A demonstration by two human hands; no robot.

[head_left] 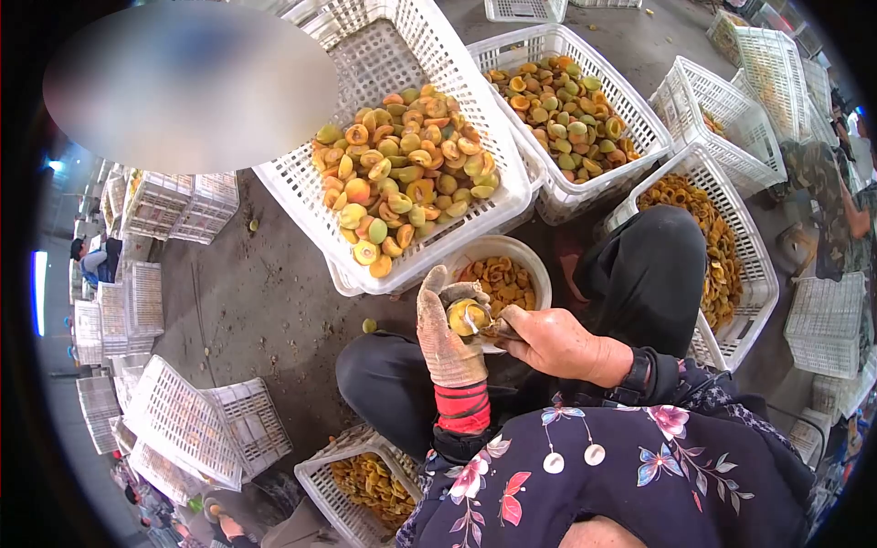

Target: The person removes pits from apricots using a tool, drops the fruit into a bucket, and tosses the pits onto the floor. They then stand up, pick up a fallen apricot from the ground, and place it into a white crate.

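Note:
My left hand (445,333), in a dirty work glove with a red cuff, is closed around a yellow-green peach half (462,317). Bare, my right hand (562,342) grips a small pitting tool (498,330). Its curved metal end lies against the cut face of the fruit, and my fingers hide most of the handle. Both hands meet over the near rim of a round white bucket (541,274), which stands between my knees. Orange-brown cut peach pieces (501,281) lie in it.
A large white crate (301,196) of halved peaches tilts beyond the bucket. Another crate (639,119) of halves stands behind it. Crates of darker pieces sit at my right (754,315) and near left (320,479). Stacked crates (183,416) line the left; a person (827,210) is at far right.

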